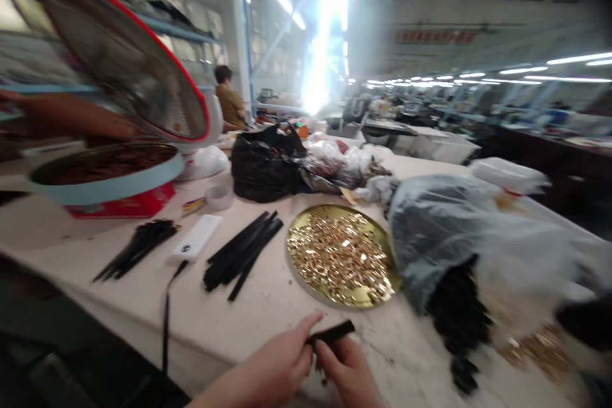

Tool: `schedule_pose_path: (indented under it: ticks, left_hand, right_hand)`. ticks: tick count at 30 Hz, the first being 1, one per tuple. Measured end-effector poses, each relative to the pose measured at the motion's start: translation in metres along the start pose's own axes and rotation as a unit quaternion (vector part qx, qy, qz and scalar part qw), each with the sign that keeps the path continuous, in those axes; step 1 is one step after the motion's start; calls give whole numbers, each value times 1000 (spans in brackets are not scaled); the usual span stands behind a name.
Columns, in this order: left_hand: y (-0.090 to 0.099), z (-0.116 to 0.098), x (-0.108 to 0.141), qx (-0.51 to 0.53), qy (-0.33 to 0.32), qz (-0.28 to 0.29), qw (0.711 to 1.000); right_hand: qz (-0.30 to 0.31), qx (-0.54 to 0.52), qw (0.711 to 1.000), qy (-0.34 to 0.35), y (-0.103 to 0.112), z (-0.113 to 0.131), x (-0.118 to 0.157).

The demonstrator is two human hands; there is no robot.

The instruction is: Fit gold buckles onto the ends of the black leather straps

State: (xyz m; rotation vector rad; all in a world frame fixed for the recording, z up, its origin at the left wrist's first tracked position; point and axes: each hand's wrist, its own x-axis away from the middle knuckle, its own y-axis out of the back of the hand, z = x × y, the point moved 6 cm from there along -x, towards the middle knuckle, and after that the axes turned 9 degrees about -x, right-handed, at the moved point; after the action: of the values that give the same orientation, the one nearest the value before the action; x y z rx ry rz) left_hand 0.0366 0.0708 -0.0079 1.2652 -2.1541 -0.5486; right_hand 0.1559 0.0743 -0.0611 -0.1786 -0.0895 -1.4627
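Near the front edge of the table, my left hand [291,350] and my right hand [348,366] are close together, both closed on a short flat black strip [338,331]. The strip's free end points to the right, above my right fingers. My fingers hide its other end. Just beyond my hands lies a round gold tray [393,280] heaped with small shiny gold metal pieces [342,255]. To the left of the tray is a loose bundle of similar black strips [245,248].
Farther left are a white box [197,239] with a black cable, a thinner black bundle [141,245] and a round tin [109,188]. A red-rimmed fan [129,54] and another person's arm [71,116] are above the tin. Plastic bags [430,223] spill black pieces at right; a black bag [265,162] stands behind.
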Motion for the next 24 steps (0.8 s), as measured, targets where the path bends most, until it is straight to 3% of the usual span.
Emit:
schedule_pose_path:
  ticks: [3,5,9,12,15,19,24]
  left_hand:
    - [0,-3,-15,-10,-46,18,999]
    - [-4,1,-31,-35,-63,41,997]
    - [-13,20,-54,-124,-26,34,991]
    - [-19,30,-58,-170,5,35,985]
    - [-20,31,-54,-184,21,34,982]
    - [-17,27,-50,-173,14,29,984]
    - [-14,28,-48,-116,0,10,993]
  right_hand:
    - [43,-12,998,33,-3,1,-3]
    - [27,26,996,79,13,10,-6]
    - [-112,179,970,118,90,30,-5]
    - [-235,377,886,136,157,51,-4]
    - [-276,449,839,132,199,63,-14]
    - [-270,505,810,125,211,72,-34]
    - [-238,532,800,146,185,84,-45]
